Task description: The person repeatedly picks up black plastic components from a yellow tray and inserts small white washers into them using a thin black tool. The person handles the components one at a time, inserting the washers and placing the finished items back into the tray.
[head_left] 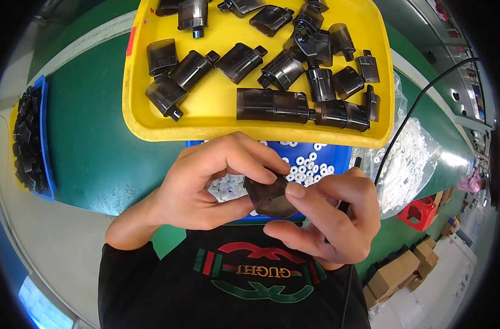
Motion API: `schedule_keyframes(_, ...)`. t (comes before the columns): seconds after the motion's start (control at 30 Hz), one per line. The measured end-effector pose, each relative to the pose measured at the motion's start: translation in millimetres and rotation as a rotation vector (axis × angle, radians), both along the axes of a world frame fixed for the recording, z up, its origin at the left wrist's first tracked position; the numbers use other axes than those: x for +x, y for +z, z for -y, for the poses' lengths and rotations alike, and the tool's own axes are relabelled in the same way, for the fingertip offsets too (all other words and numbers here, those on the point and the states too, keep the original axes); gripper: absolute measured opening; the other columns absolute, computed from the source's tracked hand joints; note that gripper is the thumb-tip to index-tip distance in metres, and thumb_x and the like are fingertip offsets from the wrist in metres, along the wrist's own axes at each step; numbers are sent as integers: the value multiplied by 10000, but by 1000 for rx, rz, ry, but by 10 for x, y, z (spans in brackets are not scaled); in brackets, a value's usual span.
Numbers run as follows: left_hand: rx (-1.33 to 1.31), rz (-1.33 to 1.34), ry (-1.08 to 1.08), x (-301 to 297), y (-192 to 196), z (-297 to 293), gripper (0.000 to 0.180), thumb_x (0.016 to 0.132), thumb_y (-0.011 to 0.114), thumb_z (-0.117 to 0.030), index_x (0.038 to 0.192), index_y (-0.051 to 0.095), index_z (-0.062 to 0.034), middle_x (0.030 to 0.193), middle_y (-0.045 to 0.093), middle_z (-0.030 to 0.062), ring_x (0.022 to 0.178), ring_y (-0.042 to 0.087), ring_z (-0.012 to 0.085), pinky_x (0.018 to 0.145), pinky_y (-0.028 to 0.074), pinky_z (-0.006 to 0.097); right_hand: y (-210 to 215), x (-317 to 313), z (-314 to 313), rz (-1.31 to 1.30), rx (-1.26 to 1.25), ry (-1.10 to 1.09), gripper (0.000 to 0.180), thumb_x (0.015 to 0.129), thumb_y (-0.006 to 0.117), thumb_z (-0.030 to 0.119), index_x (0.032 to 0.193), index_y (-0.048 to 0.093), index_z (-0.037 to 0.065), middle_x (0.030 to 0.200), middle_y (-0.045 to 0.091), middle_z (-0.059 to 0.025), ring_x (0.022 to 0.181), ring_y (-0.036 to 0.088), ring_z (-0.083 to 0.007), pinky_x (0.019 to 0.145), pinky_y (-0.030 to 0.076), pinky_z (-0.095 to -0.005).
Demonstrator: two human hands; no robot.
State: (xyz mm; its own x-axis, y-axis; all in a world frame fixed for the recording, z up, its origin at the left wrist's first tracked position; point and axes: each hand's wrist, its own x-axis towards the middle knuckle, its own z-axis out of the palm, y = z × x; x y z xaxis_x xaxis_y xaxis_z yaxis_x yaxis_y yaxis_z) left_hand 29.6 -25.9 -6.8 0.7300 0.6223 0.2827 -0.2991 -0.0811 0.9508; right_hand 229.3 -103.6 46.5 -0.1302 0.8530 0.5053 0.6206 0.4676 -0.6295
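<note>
My left hand point(208, 178) grips a dark translucent plastic shell point(270, 198) between thumb and fingers, in front of my chest. At the shell's right side is my right hand point(337, 216); a fingertip reaches its edge and the thumb stands a little below. A slim black pen-shaped tool point(344, 206) lies in the curled right fingers, mostly hidden by them. Under the hands, a blue tray point(342, 156) holds small white rings point(310, 167) and, partly covered by my left hand, translucent whitish small pieces point(228, 187).
Beyond the hands, a yellow tray point(206, 131) carries many similar dark shells with spouts point(239, 62). A blue bin point(44, 142) of black parts stands far left. To the right are a clear bag of white pieces point(406, 164), a black cable point(409, 112), a red stool point(420, 215) and cardboard boxes point(392, 271).
</note>
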Motion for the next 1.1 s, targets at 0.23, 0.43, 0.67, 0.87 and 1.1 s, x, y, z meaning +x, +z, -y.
schedule_keyframes(0.23,6,21,-7,19,-22,-5,333,809,738,38,1070,537,-8,1099,622,270,1038,658,363,870,549,420,-100,-43,7,7,0,-33,549,563,894,207,1060,721,52,778,595,-34,614,549,-164,503,386,-270)
schedule_keyframes(0.43,-25,40,14,22,-27,9,449,773,806,-75,1119,530,1,1154,604,271,1096,628,373,917,521,449,-162,-48,-21,-8,-67,-21,510,579,900,207,1006,717,-2,821,607,-71,685,579,-191,566,450,-276)
schedule_keyframes(0.67,-20,-100,14,31,51,-10,582,709,754,-23,1250,540,-3,1174,616,179,1082,626,303,915,502,390,-138,-29,-21,-48,-52,5,540,568,854,139,1068,693,16,842,605,-69,647,590,-213,531,464,-311)
schedule_keyframes(0.87,179,-213,-48,43,86,-47,495,715,757,-2,1186,611,-40,1003,646,115,870,634,267,744,499,340,-124,-68,-18,-87,-29,113,480,717,819,258,1095,668,4,867,653,-118,676,597,-202,558,445,-272)
schedule_keyframes(1.1,58,-296,-2,26,72,40,307,659,737,11,929,614,-67,817,637,54,685,602,240,606,468,330,195,-86,-82,-832,118,180,207,1008,488,255,994,626,101,719,556,-54,557,498,-138,557,442,-239)
